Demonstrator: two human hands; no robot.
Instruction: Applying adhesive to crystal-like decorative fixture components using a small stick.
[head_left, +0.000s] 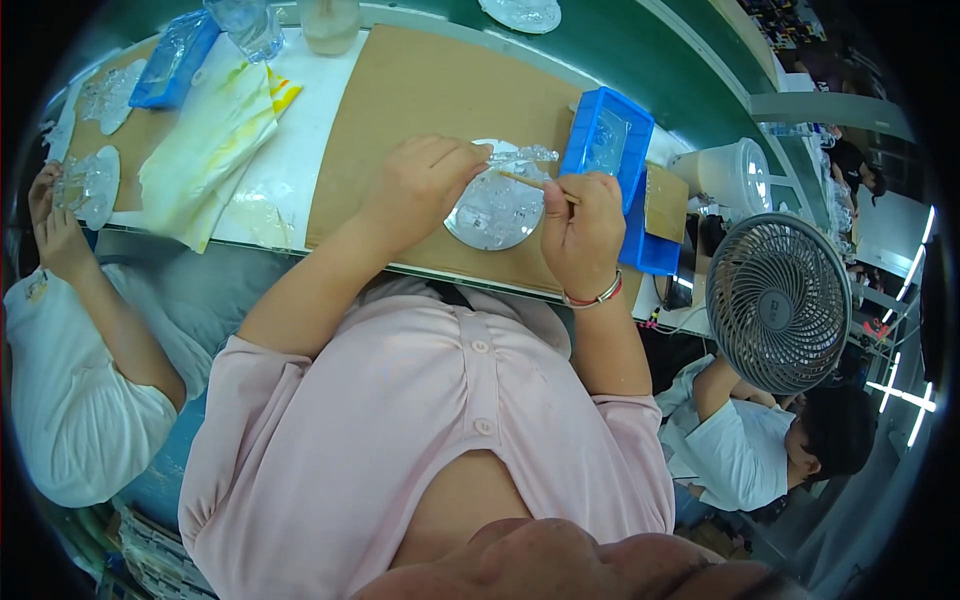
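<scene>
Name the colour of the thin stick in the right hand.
The thin stick is yellowish tan; it shows best in the head view.

I'm seeing a plate (456, 224) lying on a cardboard sheet (410, 90) on the worktop (316, 135), pieces (505, 207) resting on it. Bin (582, 135) is standing right of the plate, fan (778, 305) farther right. Cloth (213, 150) is lying left of the sheet, a container (250, 35) standing behind the cloth.

No word, number or sign can be read here. On the round middle of the dark fan (778, 308) there seems to be a small mark, but it is too blurred for reading. The white shirt (90, 400) at far left bears a small patch (37, 290), also unreadable.
</scene>
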